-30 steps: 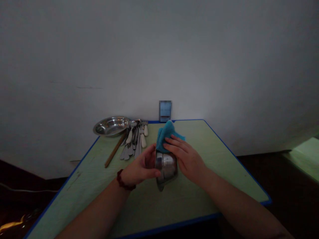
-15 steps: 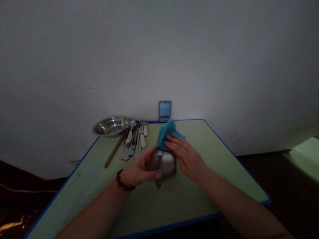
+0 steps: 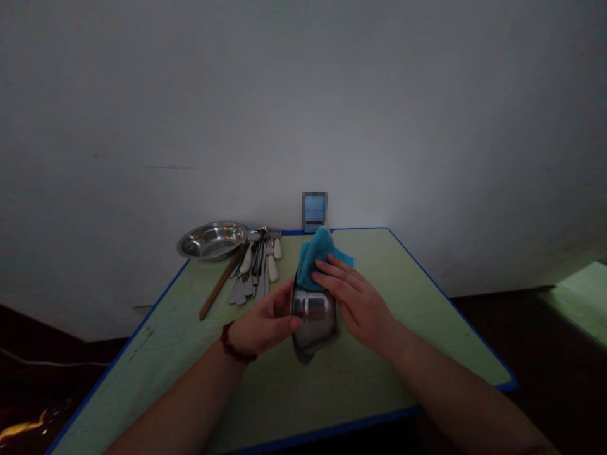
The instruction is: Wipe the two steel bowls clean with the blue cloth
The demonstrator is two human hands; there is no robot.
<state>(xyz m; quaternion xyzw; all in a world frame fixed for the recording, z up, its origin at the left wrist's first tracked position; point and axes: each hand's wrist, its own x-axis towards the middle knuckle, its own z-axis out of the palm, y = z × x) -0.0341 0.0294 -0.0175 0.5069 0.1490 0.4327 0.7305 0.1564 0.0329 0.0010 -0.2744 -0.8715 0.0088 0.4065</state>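
A shiny metal bowl [image 3: 313, 319] is tipped on its side above the middle of the table, its outer wall towards me. My left hand [image 3: 265, 321] grips its rim at the left, thumb on the outside and fingers partly hidden inside. A blue cloth [image 3: 315, 253] covers the bowl's upper side. My right hand [image 3: 358, 300] presses the cloth against the bowl, with its fingers stretched along the cloth and pointing left.
A metal dish [image 3: 213, 241] stands at the table's back left corner. Beside it lie a pile of forks, spoons and other cutlery [image 3: 256, 262] and wooden chopsticks [image 3: 219, 287]. A blurred-out screen [image 3: 315, 212] leans on the wall [image 3: 379, 114] behind the blue-edged table [image 3: 403, 328].
The bowl has turned slightly in my left hand, showing more of its outer wall, and its lower end sits a little further left. My right hand and the cloth have barely shifted.
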